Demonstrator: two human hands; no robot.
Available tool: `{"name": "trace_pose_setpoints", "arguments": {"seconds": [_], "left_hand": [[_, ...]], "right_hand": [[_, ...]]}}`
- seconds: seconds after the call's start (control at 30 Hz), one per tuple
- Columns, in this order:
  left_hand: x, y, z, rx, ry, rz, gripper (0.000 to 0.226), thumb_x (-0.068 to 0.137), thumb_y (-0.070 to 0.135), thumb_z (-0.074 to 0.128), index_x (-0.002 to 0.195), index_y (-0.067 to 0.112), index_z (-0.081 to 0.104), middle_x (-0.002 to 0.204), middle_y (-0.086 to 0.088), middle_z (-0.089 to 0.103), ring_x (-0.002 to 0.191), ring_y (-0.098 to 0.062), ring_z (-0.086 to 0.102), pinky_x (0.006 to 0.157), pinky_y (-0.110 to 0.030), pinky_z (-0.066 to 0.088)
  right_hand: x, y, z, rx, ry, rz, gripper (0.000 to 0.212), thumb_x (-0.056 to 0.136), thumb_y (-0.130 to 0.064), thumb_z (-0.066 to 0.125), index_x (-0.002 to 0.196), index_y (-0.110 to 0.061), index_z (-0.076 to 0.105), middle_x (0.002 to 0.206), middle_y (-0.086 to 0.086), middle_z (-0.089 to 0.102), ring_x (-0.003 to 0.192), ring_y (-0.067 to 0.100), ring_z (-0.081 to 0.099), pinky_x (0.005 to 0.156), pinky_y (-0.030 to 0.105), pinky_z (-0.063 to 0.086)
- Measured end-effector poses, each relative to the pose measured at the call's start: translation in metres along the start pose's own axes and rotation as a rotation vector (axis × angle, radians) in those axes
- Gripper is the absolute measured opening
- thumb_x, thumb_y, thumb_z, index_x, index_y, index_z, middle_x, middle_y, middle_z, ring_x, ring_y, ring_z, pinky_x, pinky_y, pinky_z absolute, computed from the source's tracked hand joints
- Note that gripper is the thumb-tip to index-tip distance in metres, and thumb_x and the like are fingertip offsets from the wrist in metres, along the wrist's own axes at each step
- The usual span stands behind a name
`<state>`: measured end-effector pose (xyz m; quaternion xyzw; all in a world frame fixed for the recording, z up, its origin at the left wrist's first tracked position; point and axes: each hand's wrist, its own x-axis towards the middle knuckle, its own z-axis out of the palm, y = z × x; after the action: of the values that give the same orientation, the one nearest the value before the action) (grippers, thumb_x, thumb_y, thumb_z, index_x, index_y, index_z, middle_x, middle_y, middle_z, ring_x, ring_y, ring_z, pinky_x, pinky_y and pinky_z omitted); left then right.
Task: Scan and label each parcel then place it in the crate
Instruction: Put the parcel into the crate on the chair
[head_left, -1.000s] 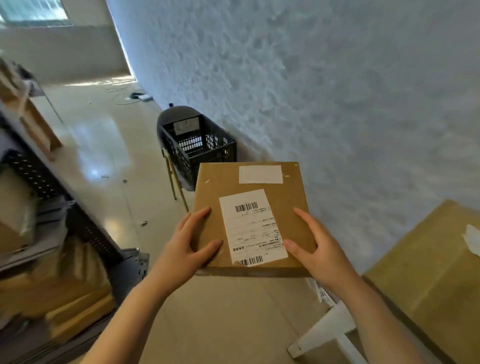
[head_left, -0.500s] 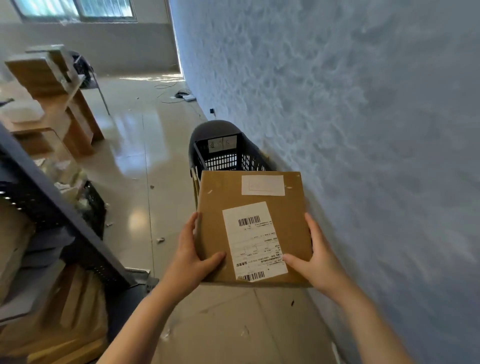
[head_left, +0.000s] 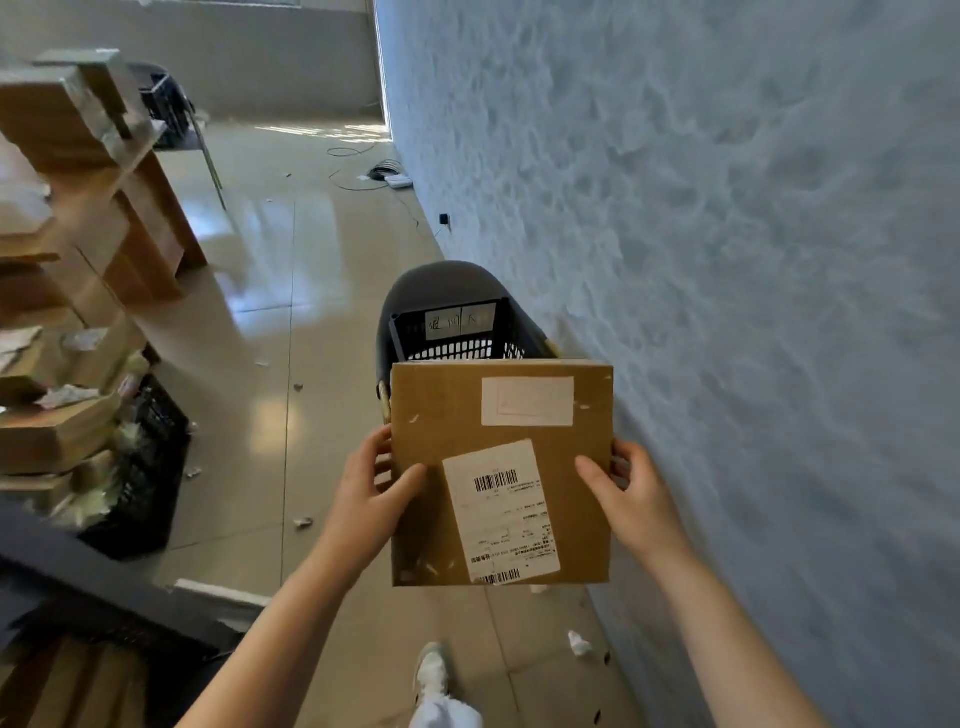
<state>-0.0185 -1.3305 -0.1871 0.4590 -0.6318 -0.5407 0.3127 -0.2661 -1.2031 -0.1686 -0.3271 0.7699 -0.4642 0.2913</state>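
Note:
A flat brown cardboard parcel (head_left: 457, 441) is held level in front of me, carrying a white barcode label (head_left: 501, 512) and a smaller pale sticker (head_left: 527, 401). My left hand (head_left: 369, 499) grips its left edge, thumb on top. My right hand (head_left: 631, 501) grips the right edge the same way. Just beyond the parcel stands a black slatted crate (head_left: 449, 330) on a dark chair against the wall; the parcel's far edge hides the crate's near part.
A rough white wall (head_left: 727, 260) runs along the right. Shelves with stacked cardboard boxes (head_left: 57, 291) and a black basket (head_left: 148, 467) fill the left. Glossy tiled floor (head_left: 270, 322) with paper scraps lies between. My shoe (head_left: 431, 670) shows below.
I have walked closer to the crate, which now sits right behind the parcel. Both hands have slid from the parcel's near corners to its side edges.

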Motion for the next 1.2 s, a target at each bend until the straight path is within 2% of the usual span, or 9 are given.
{"name": "trace_pose_setpoints", "arguments": {"seconds": [0.17,0.3,0.47,0.6,0.7,0.77,0.87,1.07,1.2], "left_hand": [[0.1,0.023,-0.005,-0.049,-0.01,-0.034,0.049,0.089,0.045,0.061,0.13,0.036,0.035,0.12,0.02,0.05,0.108,-0.003,0.055,0.065,-0.013,0.049],[0.173,0.031,-0.009,-0.045,-0.054,-0.038,0.055,0.089,0.054,0.051,0.138,0.046,0.027,0.123,0.02,0.046,0.107,-0.004,0.054,0.076,-0.015,0.048],[0.249,0.036,0.005,-0.025,-0.019,-0.095,0.047,0.089,0.06,0.037,0.128,0.036,0.044,0.115,0.02,0.055,0.107,0.001,0.053,0.076,-0.012,0.042],[0.323,0.017,0.021,0.028,0.05,-0.201,0.035,0.1,0.048,0.041,0.122,0.023,0.049,0.109,0.009,0.057,0.101,-0.005,0.055,0.072,-0.018,0.044],[0.373,-0.005,0.036,0.076,0.1,-0.287,0.037,0.1,0.034,0.051,0.133,0.017,0.045,0.118,0.001,0.057,0.111,-0.018,0.057,0.074,-0.021,0.048],[0.401,-0.025,0.046,0.055,0.115,-0.335,0.044,0.101,0.026,0.052,0.142,0.022,0.036,0.126,0.0,0.053,0.116,-0.019,0.054,0.082,-0.026,0.052],[0.437,-0.054,0.062,0.114,0.136,-0.399,0.054,0.099,0.021,0.052,0.147,0.029,0.03,0.136,-0.002,0.052,0.121,-0.021,0.053,0.1,-0.044,0.05],[0.493,-0.097,0.1,0.335,0.228,-0.529,0.075,0.098,0.02,0.054,0.156,0.022,0.006,0.156,-0.01,0.02,0.133,-0.028,0.04,0.109,-0.042,0.037],[0.519,-0.13,0.116,0.377,0.242,-0.527,0.071,0.099,0.023,0.053,0.154,0.029,0.01,0.156,-0.011,0.018,0.134,-0.03,0.04,0.109,-0.044,0.038]], "right_hand": [[0.089,-0.04,0.021,0.163,-0.003,-0.019,0.055,0.092,-0.04,0.056,0.139,-0.04,0.029,0.113,-0.02,0.053,0.093,-0.005,0.056,0.064,0.014,0.048],[0.16,-0.052,0.034,0.189,0.002,0.029,0.055,0.083,-0.067,0.049,0.131,-0.041,0.041,0.114,-0.023,0.057,0.104,-0.001,0.056,0.088,0.03,0.051],[0.255,-0.056,0.048,0.171,0.001,0.158,0.063,0.078,-0.08,0.04,0.12,-0.033,0.042,0.11,-0.013,0.058,0.107,0.016,0.059,0.094,0.041,0.049],[0.341,-0.045,0.063,0.111,-0.007,0.207,0.05,0.088,-0.066,0.05,0.118,-0.026,0.045,0.116,-0.002,0.057,0.111,0.02,0.056,0.096,0.045,0.05],[0.401,-0.033,0.079,0.008,-0.052,0.206,0.045,0.097,-0.051,0.047,0.126,-0.016,0.051,0.119,0.001,0.056,0.107,0.018,0.054,0.086,0.035,0.045],[0.439,-0.017,0.093,-0.04,-0.107,0.231,0.048,0.099,-0.049,0.045,0.132,-0.015,0.053,0.122,0.001,0.057,0.111,0.018,0.053,0.093,0.037,0.046],[0.486,0.003,0.119,-0.141,-0.155,0.282,0.049,0.1,-0.048,0.041,0.141,-0.021,0.045,0.129,0.001,0.053,0.118,0.021,0.05,0.102,0.041,0.043],[0.556,0.036,0.179,-0.236,-0.263,0.363,0.051,0.103,-0.039,0.038,0.149,-0.021,0.025,0.142,0.006,0.045,0.126,0.027,0.048,0.1,0.042,0.043],[0.584,0.061,0.207,-0.247,-0.295,0.392,0.062,0.098,-0.039,0.051,0.15,-0.019,0.021,0.143,0.007,0.043,0.127,0.029,0.047,0.102,0.045,0.043]]}}
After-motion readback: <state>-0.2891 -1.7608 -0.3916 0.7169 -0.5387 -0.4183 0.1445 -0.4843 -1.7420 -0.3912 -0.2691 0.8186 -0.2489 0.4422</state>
